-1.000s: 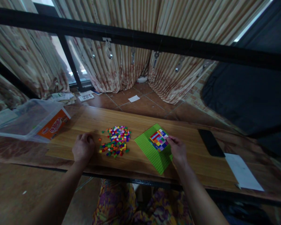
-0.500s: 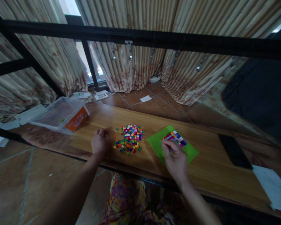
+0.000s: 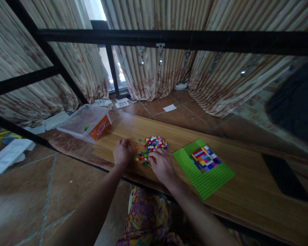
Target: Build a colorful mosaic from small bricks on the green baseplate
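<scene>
Nearest to me are my patterned trousers (image 3: 146, 217), under the edge of the wooden board (image 3: 174, 184). Over the board my right hand (image 3: 163, 166) reaches in at the near side of the loose bricks (image 3: 156, 142); its thumb and forefinger are bent toward each other with only a narrow space, and the tips are among the pieces. Whether a brick is already between them I cannot tell, because they are too small here. My left hand (image 3: 122, 152) rests on the board just beside the bricks, on their left, with the fingers curled inward; I cannot see if something is inside. The bricks lie in a scattered heap between my hands and a little beyond. They look like hard, smooth plastic, so I judge each one very light, stiff, not fragile, but easy to let slip; it is best to pinch one by two opposite sides. To the right of the heap, apart from it, lies the green baseplate (image 3: 207, 186), with a colourful patch of bricks (image 3: 206, 158) on it. The plate seems thin and light, perhaps a little flexible, and I would hold it by its bare edge. Farther, at the left, stands a clear plastic box (image 3: 78, 119).
</scene>
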Tool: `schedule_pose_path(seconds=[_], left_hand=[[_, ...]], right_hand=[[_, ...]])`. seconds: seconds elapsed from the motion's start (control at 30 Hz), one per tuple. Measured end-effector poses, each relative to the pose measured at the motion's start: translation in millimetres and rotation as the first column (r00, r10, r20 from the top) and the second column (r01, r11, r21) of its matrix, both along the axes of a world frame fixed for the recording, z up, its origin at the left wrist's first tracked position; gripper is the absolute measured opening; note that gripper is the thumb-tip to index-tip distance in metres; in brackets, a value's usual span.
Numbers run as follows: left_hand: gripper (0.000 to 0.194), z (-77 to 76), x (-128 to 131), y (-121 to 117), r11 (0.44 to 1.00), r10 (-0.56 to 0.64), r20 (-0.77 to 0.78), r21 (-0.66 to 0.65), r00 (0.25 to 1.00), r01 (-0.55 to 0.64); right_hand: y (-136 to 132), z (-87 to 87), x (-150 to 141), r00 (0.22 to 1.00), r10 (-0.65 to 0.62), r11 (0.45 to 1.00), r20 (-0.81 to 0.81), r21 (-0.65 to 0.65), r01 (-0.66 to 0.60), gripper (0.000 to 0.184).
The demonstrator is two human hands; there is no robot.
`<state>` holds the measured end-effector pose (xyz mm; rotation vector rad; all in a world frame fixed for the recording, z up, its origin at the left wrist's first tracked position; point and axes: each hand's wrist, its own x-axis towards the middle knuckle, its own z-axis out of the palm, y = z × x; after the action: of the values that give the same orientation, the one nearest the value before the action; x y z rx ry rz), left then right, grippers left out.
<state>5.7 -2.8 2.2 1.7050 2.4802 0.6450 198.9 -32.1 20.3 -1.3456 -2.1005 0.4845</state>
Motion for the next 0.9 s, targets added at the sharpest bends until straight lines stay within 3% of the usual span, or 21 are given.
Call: schedule_pose_path(seconds=[0.13,0.4,0.57,0.77,0.9], left_hand=[[0.027,-1.4,-0.2,0.1,1.000,-0.003,-0.004,0.012,1.000,0.003],[0.027,-0.1,-0.7,0.0,1.000,-0.001,-0.018,0.014,1.000,0.001],[0.028,2.9,0.1,1.2,1.000,0.008,-0.035,0.002,0.999,-0.008],[0.028,1.9,-0.8,1.9,1.000,0.020,-0.053,-0.002,0.998,-0.020],[0.029,0.8,-1.4,2.3,1.000,0.023,-0.054,0.005,0.998,-0.023]], right_hand=[[-5.6,2.0,-22.8,0.990,-0.029,0.999,0.141,-0.018,0.032,0.012],[-2.3,13.4,-40.6,0.937,-0.155,0.982,0.312,-0.052,0.180,0.015],[1.1,22.4,-44.1,0.919,-0.131,0.983,0.371,-0.069,0.168,0.018],[-14.3,34.0,-13.2,0.984,-0.169,0.980,0.064,-0.095,0.175,0.016],[-31.9,36.5,34.1,0.937,-0.221,0.969,-0.272,-0.166,0.181,0.015]])
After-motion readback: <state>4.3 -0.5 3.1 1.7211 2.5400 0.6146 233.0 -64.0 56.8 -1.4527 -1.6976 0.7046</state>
